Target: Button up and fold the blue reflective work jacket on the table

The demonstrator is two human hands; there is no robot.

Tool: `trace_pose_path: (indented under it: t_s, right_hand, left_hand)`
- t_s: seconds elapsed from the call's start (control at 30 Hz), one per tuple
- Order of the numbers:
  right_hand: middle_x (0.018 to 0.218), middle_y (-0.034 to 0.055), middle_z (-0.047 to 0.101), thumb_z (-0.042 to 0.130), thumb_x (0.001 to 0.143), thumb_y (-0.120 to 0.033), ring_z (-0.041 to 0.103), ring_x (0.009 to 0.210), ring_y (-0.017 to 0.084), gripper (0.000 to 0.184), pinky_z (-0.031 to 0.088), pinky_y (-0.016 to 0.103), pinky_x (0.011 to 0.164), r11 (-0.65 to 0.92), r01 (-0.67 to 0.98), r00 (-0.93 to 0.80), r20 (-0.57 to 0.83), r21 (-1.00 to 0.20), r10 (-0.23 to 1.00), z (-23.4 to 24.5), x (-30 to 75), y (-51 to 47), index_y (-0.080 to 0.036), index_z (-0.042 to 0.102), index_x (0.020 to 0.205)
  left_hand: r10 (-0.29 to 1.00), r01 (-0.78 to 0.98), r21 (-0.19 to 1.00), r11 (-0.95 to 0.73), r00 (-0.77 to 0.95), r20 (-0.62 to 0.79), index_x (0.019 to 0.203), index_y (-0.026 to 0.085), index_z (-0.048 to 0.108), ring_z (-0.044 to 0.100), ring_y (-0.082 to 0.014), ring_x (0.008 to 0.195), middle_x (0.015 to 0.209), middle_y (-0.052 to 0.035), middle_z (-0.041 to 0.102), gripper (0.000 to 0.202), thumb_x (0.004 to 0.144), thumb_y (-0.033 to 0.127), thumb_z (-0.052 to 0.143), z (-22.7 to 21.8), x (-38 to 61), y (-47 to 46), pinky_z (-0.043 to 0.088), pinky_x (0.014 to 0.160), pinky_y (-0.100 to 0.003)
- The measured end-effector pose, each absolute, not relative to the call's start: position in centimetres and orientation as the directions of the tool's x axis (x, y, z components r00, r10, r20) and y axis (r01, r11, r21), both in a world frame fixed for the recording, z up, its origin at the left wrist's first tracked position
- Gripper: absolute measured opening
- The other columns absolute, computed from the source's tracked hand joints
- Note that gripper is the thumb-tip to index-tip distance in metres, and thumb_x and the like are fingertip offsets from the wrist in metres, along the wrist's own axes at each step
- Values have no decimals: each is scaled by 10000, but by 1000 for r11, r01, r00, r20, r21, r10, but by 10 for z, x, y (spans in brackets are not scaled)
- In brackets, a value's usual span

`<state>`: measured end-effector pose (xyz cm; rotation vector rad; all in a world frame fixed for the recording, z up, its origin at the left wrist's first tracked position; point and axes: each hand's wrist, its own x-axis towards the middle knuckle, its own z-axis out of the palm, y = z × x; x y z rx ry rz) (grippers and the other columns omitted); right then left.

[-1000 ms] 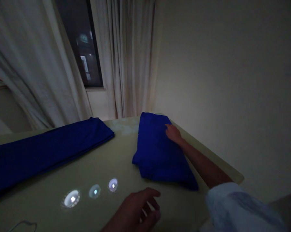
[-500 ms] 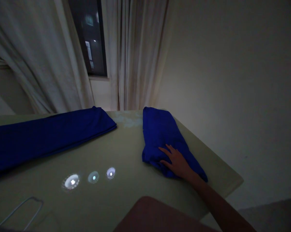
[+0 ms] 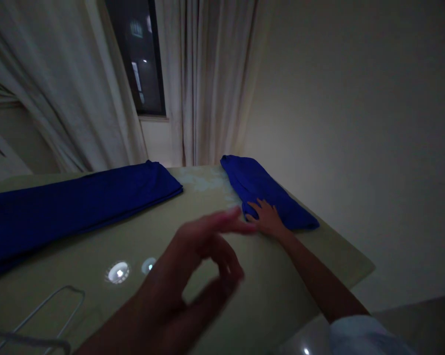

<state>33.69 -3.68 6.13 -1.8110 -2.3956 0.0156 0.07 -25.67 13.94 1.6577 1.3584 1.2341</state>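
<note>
In the head view, the right hand [image 3: 267, 217] lies flat, fingers spread, on the near end of the folded blue cloth [image 3: 272, 190], clamping nothing. That cloth sits at the far right corner of the table [image 3: 96, 241]. The left hand [image 3: 203, 256] is raised near the camera, blurred, with fingers bent but apart, and it is empty. A long blue cloth [image 3: 78, 202] lies well apart on the left. A wire hanger [image 3: 37, 310] is at the near left.

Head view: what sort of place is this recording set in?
Probably a room in a home, at night: pale curtains frame a dark window, and a table by a plain wall holds a long blue cloth and a smaller blue cloth touched by the right hand.
</note>
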Motion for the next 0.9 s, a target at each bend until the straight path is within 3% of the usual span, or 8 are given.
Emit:
trace_pose_path:
  t_s: [0.1, 0.17, 0.33, 0.43, 0.53, 0.63, 0.73, 0.9]
  right_hand:
    - [1656, 168, 431, 533, 1027, -423, 385, 1517, 423, 483, 292, 737, 1175, 206, 975, -191, 151, -89, 970, 47, 331, -30, -280, 604, 1483]
    - [1623, 154, 481, 530, 1019, -373, 418, 1495, 408, 422, 316, 728, 1164, 139, 986, -119, 198, -91, 973, 43, 335, -22, -273, 658, 1408]
    - [1589, 152, 525, 527, 950, -196, 406, 1502, 377, 418, 168, 715, 1224, 154, 988, -128, 463, -18, 877, 38, 332, -16, -248, 705, 1324]
    - [1587, 118, 535, 537, 911, -131, 464, 1457, 333, 475, 250, 620, 1224, 317, 948, -274, 497, -2, 823, 35, 318, -23, -275, 700, 1334]
    - [1544, 111, 580, 539, 946, -189, 512, 1411, 310, 406, 330, 573, 1191, 483, 874, -420, 421, -50, 804, 32, 306, -28, -272, 715, 1302]
    - [1504, 126, 611, 532, 974, -250, 529, 1396, 313, 361, 373, 573, 1172, 591, 785, -491, 396, -185, 776, 33, 300, -30, -249, 719, 1284]
    - [1360, 148, 688, 527, 1007, -419, 622, 1283, 306, 339, 458, 533, 1127, 605, 652, -448, 411, -457, 794, 35, 298, -30, -228, 742, 1186]
    - [1008, 137, 778, 382, 896, -887, 777, 922, 316, 759, 619, 539, 876, 123, 284, -330, 23, -951, 944, 35, 280, -35, -231, 743, 1023]
  left_hand:
    - [950, 387, 873, -295, 24, 310, 1424, 233, 579, 717, -284, 1093, 1380, -146, 677, 544, 958, 513, 586, 137, -27, -199, 615, 954, -460]
    - [961, 555, 820, -139, -126, 248, 1295, 155, 662, 729, -311, 1067, 1260, -164, 733, 489, 935, 447, 505, 123, -65, -161, 601, 968, -485]
    - [900, 890, 396, 226, -346, 265, 1372, 101, 647, 545, -380, 1411, 1464, -197, 634, 560, 918, 358, 443, 75, -179, -117, 409, 1208, -520]
    - [916, 930, 218, 295, -340, 212, 1272, 111, 715, 581, -415, 1364, 1383, -194, 687, 514, 947, 389, 429, 65, -213, -117, 465, 1144, -528]
    - [914, 923, 192, 333, -366, 176, 1134, 135, 758, 725, -429, 1096, 1097, -177, 775, 516, 1009, 409, 338, 79, -217, -117, 569, 931, -525]
    - [862, 892, 206, 403, -445, 242, 1218, 120, 712, 753, -417, 913, 939, -168, 759, 601, 1059, 426, 220, 110, -206, -116, 573, 804, -518]
    - [798, 865, 260, 429, -498, 339, 1325, 159, 657, 746, -404, 981, 1030, -154, 762, 657, 1075, 504, 157, 135, -181, -135, 568, 851, -519]
    - [973, 834, 552, 0, -128, 193, 1349, 333, 688, 719, -347, 1177, 1272, -41, 765, 550, 991, 607, 372, 117, -119, -212, 577, 1015, -451]
